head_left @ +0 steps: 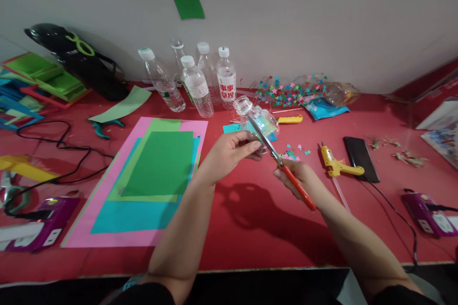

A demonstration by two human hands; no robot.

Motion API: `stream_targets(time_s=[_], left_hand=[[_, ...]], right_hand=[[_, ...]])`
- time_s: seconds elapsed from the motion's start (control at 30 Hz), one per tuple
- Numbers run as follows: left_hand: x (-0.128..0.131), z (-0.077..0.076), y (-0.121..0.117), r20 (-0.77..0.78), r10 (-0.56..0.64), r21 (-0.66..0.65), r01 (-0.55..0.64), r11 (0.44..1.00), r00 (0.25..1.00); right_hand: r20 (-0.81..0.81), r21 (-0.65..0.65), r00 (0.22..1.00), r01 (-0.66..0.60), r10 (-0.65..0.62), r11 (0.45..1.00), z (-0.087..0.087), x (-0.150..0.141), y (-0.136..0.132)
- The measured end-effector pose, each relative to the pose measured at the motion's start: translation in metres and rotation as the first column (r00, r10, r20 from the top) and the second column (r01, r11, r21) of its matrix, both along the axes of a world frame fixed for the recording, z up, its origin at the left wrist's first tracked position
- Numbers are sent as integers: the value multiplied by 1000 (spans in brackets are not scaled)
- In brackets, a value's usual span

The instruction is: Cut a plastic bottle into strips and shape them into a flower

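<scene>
My right hand (302, 178) is wrapped around a pair of scissors (295, 186) with red handles, their metal blades pointing up and to the left. Just left of the blades, my left hand (232, 152) pinches a clear plastic bottle piece (263, 150) at its fingertips. The bottle neck (243, 105) with its open mouth shows beyond the fingers, behind the blades. How far the plastic sits between the blades is hard to tell. Small coloured stars (291, 156) lie on the table close to the scissors.
Several capped plastic bottles (196, 88) stand by the wall. Stacked coloured paper (157, 164) lies at left. A yellow glue gun (334, 164), a phone (361, 158) and a purple power strip (429, 214) are at right. A yellow cutter (289, 119) lies behind.
</scene>
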State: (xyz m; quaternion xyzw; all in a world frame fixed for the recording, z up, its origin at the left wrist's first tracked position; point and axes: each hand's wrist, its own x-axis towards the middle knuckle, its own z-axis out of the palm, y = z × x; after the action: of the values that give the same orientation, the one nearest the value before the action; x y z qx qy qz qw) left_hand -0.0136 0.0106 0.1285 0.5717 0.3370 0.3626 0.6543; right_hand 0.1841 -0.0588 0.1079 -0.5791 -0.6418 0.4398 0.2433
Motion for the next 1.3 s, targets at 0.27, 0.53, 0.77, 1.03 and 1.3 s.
stream_targets(time_s=[0.27, 0.53, 0.77, 1.03, 1.3], left_hand=[[-4, -5, 3, 62, 1, -64, 3, 998, 998], [0, -3, 5, 128, 204, -102, -192, 976, 971], [-5, -1, 10, 235, 434, -92, -425, 900, 869], [-3, -2, 8, 213, 404, -9, -411, 911, 890], [-4, 0, 9, 277, 379, -32, -385, 922, 883]], right_hand=[[37, 31, 999, 11, -12, 999, 0, 6, 4], [-16, -19, 997, -71, 70, 997, 5, 12, 2], [123, 0, 980, -155, 154, 988, 8, 15, 3], [124, 11, 977, -174, 171, 985, 8, 10, 3], [87, -13, 978, -191, 191, 982, 6, 11, 2]])
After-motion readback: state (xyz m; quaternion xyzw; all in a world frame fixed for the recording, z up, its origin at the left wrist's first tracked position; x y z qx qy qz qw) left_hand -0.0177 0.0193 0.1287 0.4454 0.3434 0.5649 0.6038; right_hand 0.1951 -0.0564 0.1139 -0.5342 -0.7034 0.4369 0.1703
